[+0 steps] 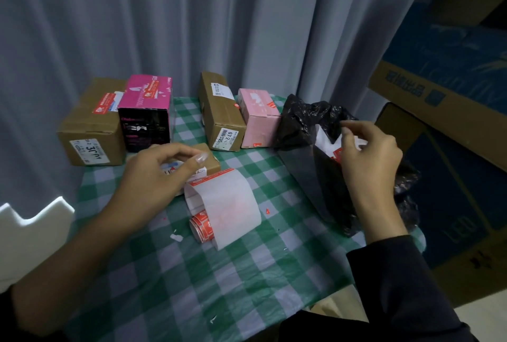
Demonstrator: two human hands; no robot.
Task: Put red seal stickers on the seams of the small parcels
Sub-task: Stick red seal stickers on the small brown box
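Counter (247, 273): thin cloth, green-and-white check, dotted with scraps of paper.

Sticker roll (201, 227) lies on its side mid-counter between my two hands. It is a tight red coil with white print I can't read. Its glossy white backing strip (227, 204) loops up towards the small brown parcel (211, 161).

Back row, all cardboard:
- squat brown carton (90, 127), label reads "30", red seal across the top seam
- magenta box (145, 94) with black sides
- long brown carton (219, 111), end label "67-2"
- pale pink box (260, 119)

Black plastic bag (299, 133): crinkled film, mouth open, white paper with a red patch inside.

Left hand (153, 174): fingers arched over the small brown parcel, tips on its top. I can't tell whether they actually grip it.

Right hand (367, 155): thumb and forefinger pinch the bag's rim, the other fingers loosely curled.
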